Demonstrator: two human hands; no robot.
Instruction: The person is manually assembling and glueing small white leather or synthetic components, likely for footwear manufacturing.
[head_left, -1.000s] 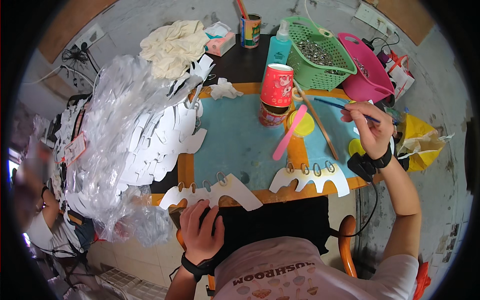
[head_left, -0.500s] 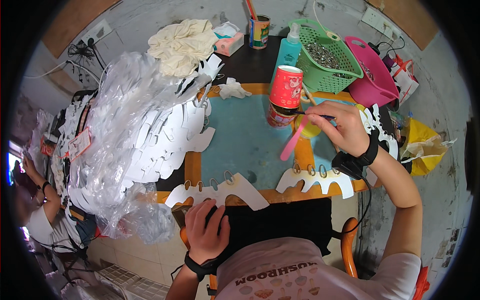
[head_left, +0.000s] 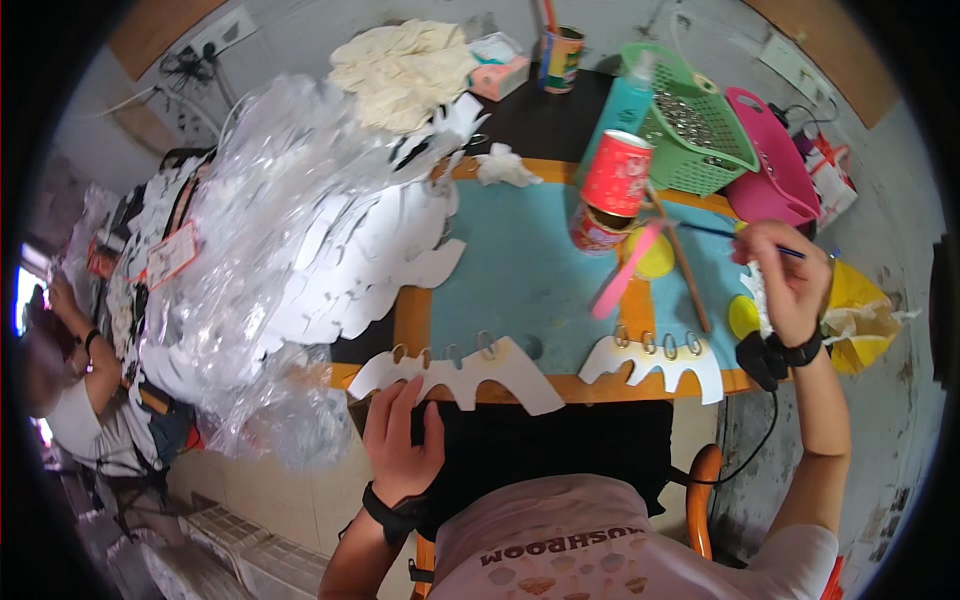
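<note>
My right hand (head_left: 785,275) is raised over the right side of the table, its fingers pinched on a thin dark-blue brush (head_left: 715,231) whose thin end points left. My left hand (head_left: 404,440) has its fingers stretched out, the tips at the lower edge of a white scalloped piece (head_left: 515,378) with metal rings along its top. A second white scalloped piece (head_left: 650,365) with similar rings lies to its right. Beyond them a red cup (head_left: 618,172) sits tilted on a small open tin (head_left: 597,230). Beside the tin lie a pink spatula (head_left: 627,270), a yellow disc (head_left: 656,257) and a brown stick (head_left: 688,270).
Crumpled clear plastic (head_left: 270,200) and many white cut pieces (head_left: 365,250) heap on the left. At the back stand a teal pump bottle (head_left: 625,105), a green basket (head_left: 715,175) of small metal parts and a pink basket (head_left: 775,185). Another person's arm (head_left: 88,335) shows far left.
My right hand has moved right with the brush, away from the tin. My left hand stays by the white piece. The whole view has shifted slightly.
</note>
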